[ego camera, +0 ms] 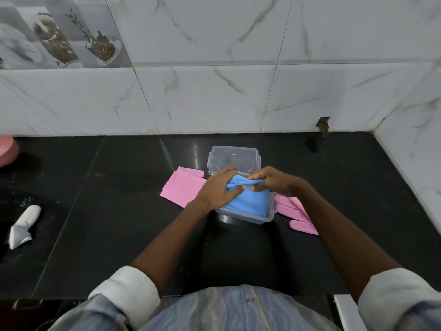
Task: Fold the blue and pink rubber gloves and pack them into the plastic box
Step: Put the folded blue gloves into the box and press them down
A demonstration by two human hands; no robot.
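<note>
A clear plastic box (pixel 248 218) stands on the black counter (pixel 119 211), and its lid (pixel 233 158) lies just behind it. A blue rubber glove (pixel 250 201) fills the box and bulges above the rim. My left hand (pixel 217 189) and my right hand (pixel 274 181) both pinch the bunched top of the blue glove over the box. One pink glove (pixel 181 187) lies flat to the left of the box. A second pink glove (pixel 298 215) lies to the right, partly hidden under my right forearm.
A white, crumpled tube-like object (pixel 23 225) lies at the counter's left. A pink rounded object (pixel 7 149) shows at the far left edge. Marble-tiled walls close the counter at the back and on the right, with a small hole (pixel 323 125) in the back wall.
</note>
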